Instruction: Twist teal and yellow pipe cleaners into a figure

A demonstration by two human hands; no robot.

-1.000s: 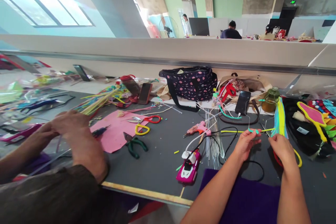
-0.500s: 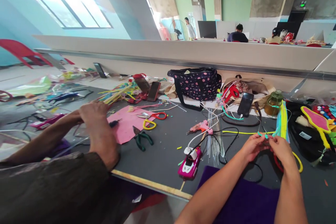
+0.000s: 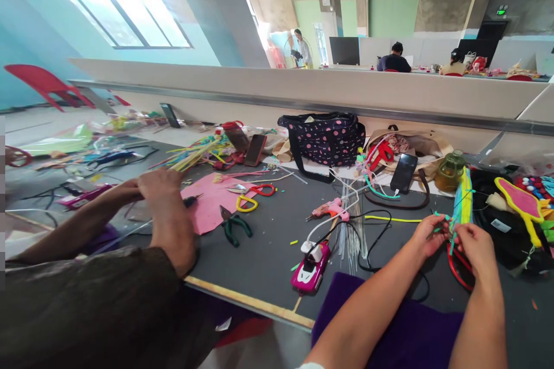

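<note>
My left hand (image 3: 428, 234) and my right hand (image 3: 475, 249) are close together over the dark table (image 3: 268, 253), at the right. Both pinch a thin teal pipe cleaner (image 3: 448, 225) that bends between the fingers. A red ring (image 3: 456, 271) lies under my right hand. A yellow and blue bundle of pipe cleaners (image 3: 463, 199) stands just behind my hands. A yellow pipe cleaner (image 3: 392, 219) lies flat to the left of my left hand.
A co-worker's arms (image 3: 160, 213) work at the left beside pink felt (image 3: 210, 202), scissors (image 3: 249, 196) and green pliers (image 3: 234, 225). A pink glue gun (image 3: 329, 209), pink toy car (image 3: 311, 268), polka-dot bag (image 3: 324, 138), phone (image 3: 403, 172) and purple cloth (image 3: 411, 328) surround me.
My hands have come together from apart and shifted right, the teal pipe cleaner now bent between them. The co-worker's hands moved toward the pink felt. The view turned slightly left.
</note>
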